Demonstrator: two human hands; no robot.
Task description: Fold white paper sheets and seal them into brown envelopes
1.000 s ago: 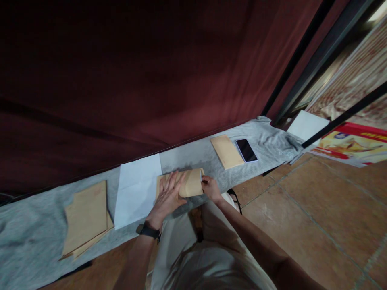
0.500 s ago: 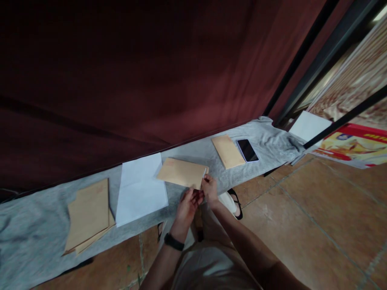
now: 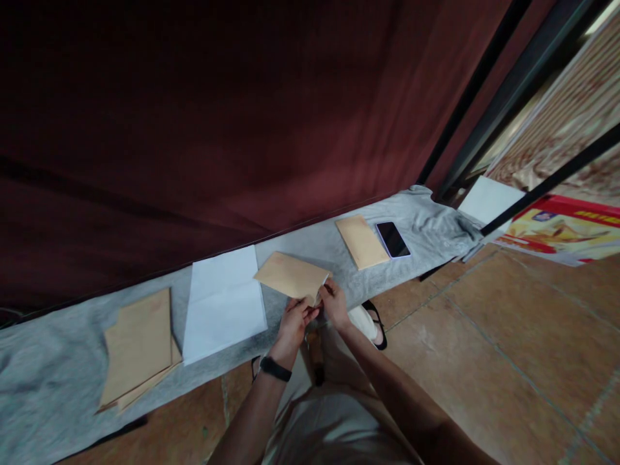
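Both hands are at the near right end of a brown paper envelope [image 3: 289, 274], raised at that end over the grey cloth. My left hand [image 3: 296, 319] grips its lower corner, fingers curled beneath and thumb on top. With fingers pinched, my right hand [image 3: 334, 302] holds the end where a white paper edge shows at the opening. How far that paper sits inside is hidden. White sheets [image 3: 224, 303] lie flat to the left of the envelope. Farther left is a loose pile of brown envelopes [image 3: 139, 342].
Another brown envelope [image 3: 362, 241] lies to the right, beside a dark-screened phone [image 3: 393, 239]. Grey cloth [image 3: 58, 361] covers the narrow bench. A dark red curtain [image 3: 271, 129] hangs behind it. At the far right stand a black pole [image 3: 547, 184] and a red-and-yellow box [image 3: 566, 226].
The envelope's near end has bent and opened slightly between my hands. My left hand has shifted a little left along its lower edge. The view has moved slightly.
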